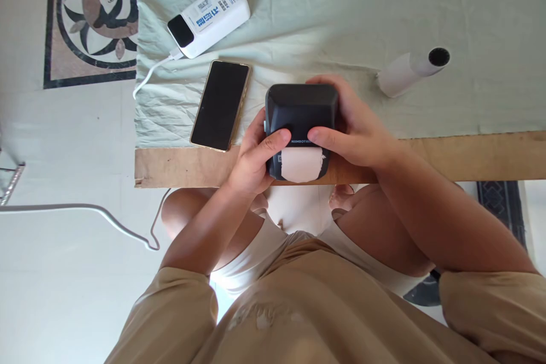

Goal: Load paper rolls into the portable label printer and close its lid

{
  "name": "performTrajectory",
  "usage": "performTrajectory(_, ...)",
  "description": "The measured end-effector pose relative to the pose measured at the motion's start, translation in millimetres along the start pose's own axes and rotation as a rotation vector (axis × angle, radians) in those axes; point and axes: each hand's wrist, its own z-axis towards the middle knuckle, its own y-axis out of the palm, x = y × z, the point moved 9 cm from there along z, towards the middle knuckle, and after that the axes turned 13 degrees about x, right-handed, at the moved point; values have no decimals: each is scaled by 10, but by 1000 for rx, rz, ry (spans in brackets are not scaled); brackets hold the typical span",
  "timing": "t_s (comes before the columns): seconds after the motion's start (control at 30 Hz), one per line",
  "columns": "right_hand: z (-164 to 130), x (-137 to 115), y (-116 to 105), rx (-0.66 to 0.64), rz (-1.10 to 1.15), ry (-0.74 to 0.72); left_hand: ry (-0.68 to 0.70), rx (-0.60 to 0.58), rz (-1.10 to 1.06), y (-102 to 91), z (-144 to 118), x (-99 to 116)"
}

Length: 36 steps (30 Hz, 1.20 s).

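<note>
A small black label printer (301,111) sits at the near edge of the table, held between both hands. My left hand (251,159) grips its left side with the thumb pressed on the front lid. My right hand (356,131) wraps its right side, thumb also on the lid. A roll of pale paper (301,164) shows in the printer's near opening, between the two thumbs.
A black phone (220,104) lies screen-up left of the printer. A white power bank (209,17) with a white cable (149,75) lies behind it. A white paper roll (412,70) lies at the right. The pale green cloth (384,5) covers the wooden table (469,156).
</note>
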Motion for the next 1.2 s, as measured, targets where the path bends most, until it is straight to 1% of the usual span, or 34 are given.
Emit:
performTrajectory(0.1,-14,52,6,3,-15,34,-17,2,-11,17,5,-8)
performTrajectory(0.2,-26,47,-55,68,-66,83,-68,22,-34,62,32,-19)
performTrajectory(0.27,-24,-26,-130,139,-104,64,-133,54,-30,80,59,-53)
performTrajectory(0.33,-22,-128,-163,162,-124,11,-191,99,-8,63,85,-96)
performTrajectory(0.4,-25,-229,-144,126,-139,-67,-214,128,6,37,104,-119)
performTrajectory(0.5,-43,-316,-114,75,-184,-155,-154,138,-13,20,116,-63)
performTrajectory(0.6,-61,-332,-100,42,-189,-145,-104,150,-14,21,107,12)
performTrajectory(0.67,-69,-355,-107,45,-206,-131,-148,155,5,29,96,-5)
performTrajectory(0.7,-67,-380,-133,77,-228,-133,-178,154,14,34,91,-24)
performTrajectory(0.77,-57,-460,-239,209,-262,-160,-206,135,12,48,85,-45)
performTrajectory(0.8,-56,-511,-304,291,-257,-185,-199,109,4,64,84,-42)
performTrajectory(0.9,-58,-601,-482,510,-183,-227,-136,-15,2,132,70,-12)
performTrajectory(0.97,-60,-612,-573,617,-137,-223,-107,-63,23,145,59,-6)
performTrajectory(1.03,-66,-629,-617,670,-144,-222,-90,-65,23,128,57,2)
performTrajectory(1.1,-79,-709,-572,642,-249,-277,-90,-64,16,123,53,2)
performTrajectory(1.17,-96,-803,-437,540,-457,-353,-84,-68,21,129,45,6)
performTrajectory(1.2,-101,-821,-352,468,-572,-370,-75,-71,26,134,41,11)
